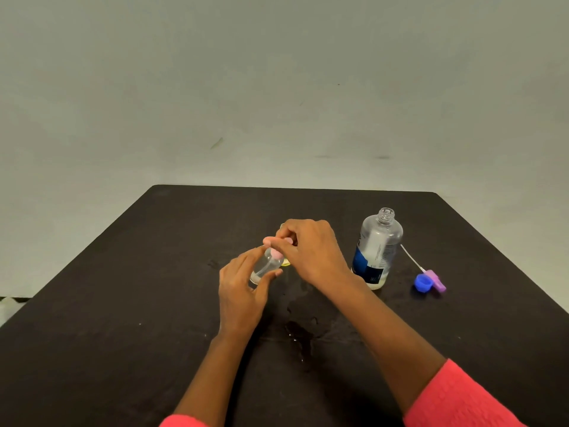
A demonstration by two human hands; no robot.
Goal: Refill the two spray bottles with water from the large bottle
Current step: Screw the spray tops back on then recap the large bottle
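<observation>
My left hand (243, 291) holds a small clear spray bottle (265, 267), tilted, just above the dark table (123, 303). My right hand (308, 251) pinches the bottle's pink spray top (277, 253) at its neck. A second small bottle with a yellowish base (286, 262) stands mostly hidden behind my right hand. The large clear water bottle (377, 248) with a blue label stands uncapped to the right. Its blue cap (422, 282) lies beside a purple spray head (436, 280) with a white tube.
A puddle of spilled water (300, 331) lies on the table between my forearms. A plain grey wall rises behind the table's far edge. White objects (7, 306) show past the table's left edge.
</observation>
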